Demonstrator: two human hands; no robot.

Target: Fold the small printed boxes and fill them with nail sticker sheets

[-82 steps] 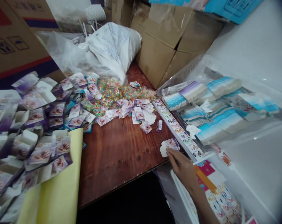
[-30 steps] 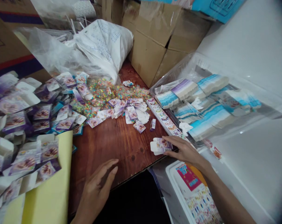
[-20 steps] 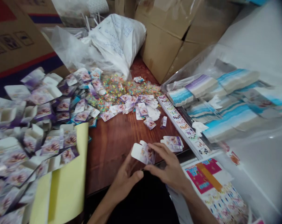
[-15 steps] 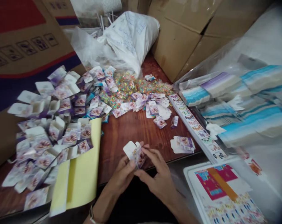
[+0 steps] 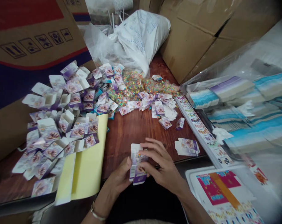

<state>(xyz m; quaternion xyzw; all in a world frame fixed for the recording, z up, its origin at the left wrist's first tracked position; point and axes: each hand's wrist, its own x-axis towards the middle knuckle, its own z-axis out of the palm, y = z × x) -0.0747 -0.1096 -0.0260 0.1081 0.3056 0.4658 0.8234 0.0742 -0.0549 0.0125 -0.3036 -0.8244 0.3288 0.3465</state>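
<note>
A small white and purple carton (image 5: 135, 168) is held at the table's front edge, with a white flap up at its top and a purple flap at its bottom. My left hand (image 5: 119, 175) grips its left side, thumb along the edge. From the right, my right hand (image 5: 163, 166) has its thumb and fingers on the printed face, some fingertips spread above. Part of the carton is hidden behind these fingers. To the right lies a flattened carton (image 5: 187, 147). On the left, a heap of folded cartons (image 5: 52, 135) partly covers a yellow sheet (image 5: 91, 174).
Small bags of colourful beads (image 5: 127, 84) lie behind more flat cartons (image 5: 165, 110). A long stack of printed strips (image 5: 199, 129) runs along the right edge. A white sack (image 5: 141, 37) and large cardboard boxes (image 5: 190, 34) stand behind. A white tray (image 5: 190, 177) sits at lower right.
The carton has turned more upright, and its purple bottom flap now shows. My right hand's fingers have lifted and spread over its face. The whole view has shifted slightly.
</note>
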